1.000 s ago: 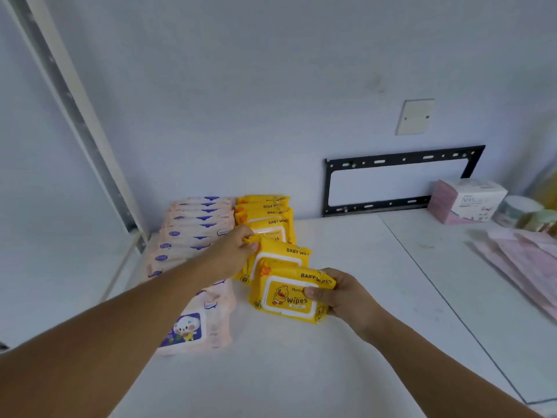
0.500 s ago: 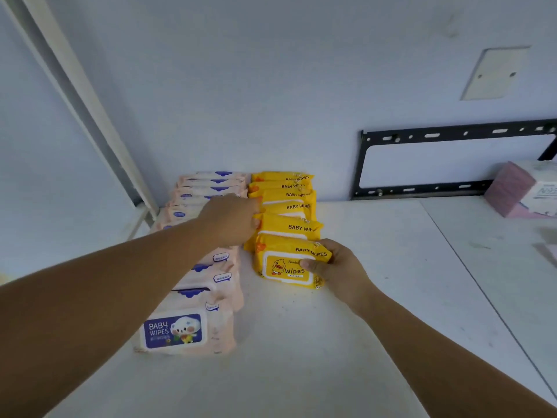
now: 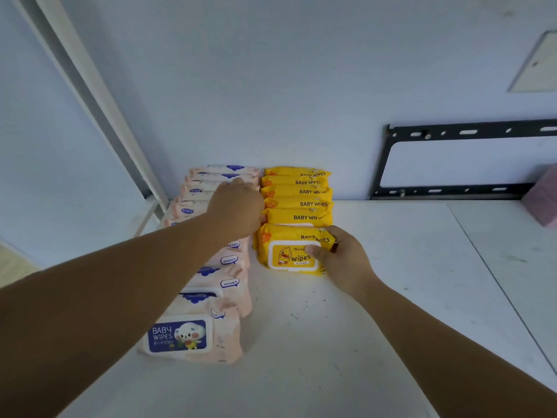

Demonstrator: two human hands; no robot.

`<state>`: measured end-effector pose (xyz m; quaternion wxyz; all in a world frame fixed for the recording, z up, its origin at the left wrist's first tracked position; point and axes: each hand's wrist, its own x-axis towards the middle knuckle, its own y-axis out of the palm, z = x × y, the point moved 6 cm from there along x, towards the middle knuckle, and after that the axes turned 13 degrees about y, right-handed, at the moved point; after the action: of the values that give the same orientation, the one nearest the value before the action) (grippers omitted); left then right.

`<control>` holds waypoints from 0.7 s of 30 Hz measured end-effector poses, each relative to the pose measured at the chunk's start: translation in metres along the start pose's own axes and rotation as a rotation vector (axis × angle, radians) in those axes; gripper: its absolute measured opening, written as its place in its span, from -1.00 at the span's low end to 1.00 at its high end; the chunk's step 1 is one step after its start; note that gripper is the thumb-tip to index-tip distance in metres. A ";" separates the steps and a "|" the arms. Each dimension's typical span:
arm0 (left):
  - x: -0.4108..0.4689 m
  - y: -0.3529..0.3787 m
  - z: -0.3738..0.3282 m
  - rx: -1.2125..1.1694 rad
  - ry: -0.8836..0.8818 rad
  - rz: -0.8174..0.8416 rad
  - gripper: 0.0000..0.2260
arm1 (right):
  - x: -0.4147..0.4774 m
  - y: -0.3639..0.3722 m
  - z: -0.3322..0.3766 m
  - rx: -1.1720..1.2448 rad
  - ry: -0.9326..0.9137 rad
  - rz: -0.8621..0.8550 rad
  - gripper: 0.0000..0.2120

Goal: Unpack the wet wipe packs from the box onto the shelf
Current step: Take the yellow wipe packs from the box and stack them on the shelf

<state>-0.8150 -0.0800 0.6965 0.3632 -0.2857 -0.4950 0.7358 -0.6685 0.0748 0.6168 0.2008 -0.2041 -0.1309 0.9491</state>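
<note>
Two rows of wipe packs stand on the white shelf (image 3: 391, 297), running back to the wall. The right row holds several yellow packs (image 3: 297, 203). My right hand (image 3: 340, 257) grips the right end of the front yellow pack (image 3: 289, 251), thumb on its white lid, fingers over the top edge. The left row holds several pink packs (image 3: 223, 176), with the front pink pack (image 3: 190, 336) nearest me. My left hand (image 3: 236, 209) reaches over the pink row and touches the left side of the yellow row; its fingertips are hidden. The box is not in view.
A black metal wall bracket (image 3: 452, 161) hangs on the wall to the right. A pink box corner (image 3: 542, 200) shows at the far right edge. A white upright post (image 3: 99, 110) rises on the left. A seam (image 3: 488, 273) runs across the shelf.
My right hand has pushed the front yellow pack back against the row behind it. My left hand stays at the left side of the yellow row. The view has moved closer and leftward.
</note>
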 end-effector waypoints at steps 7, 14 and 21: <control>-0.010 -0.003 0.000 -0.090 0.019 -0.038 -0.79 | -0.002 -0.005 0.004 -0.151 0.031 -0.033 -0.71; -0.039 -0.012 0.000 -0.342 0.063 -0.071 -0.77 | -0.017 -0.026 0.001 -0.241 0.045 -0.094 -0.62; -0.075 -0.019 -0.036 -0.577 0.209 -0.095 -0.81 | -0.060 -0.058 -0.021 -0.269 0.085 -0.229 -0.66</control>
<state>-0.7393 -0.1178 0.7060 0.3500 -0.4275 -0.6563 0.5138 -0.5898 0.1036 0.6372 0.2839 -0.2530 -0.2704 0.8845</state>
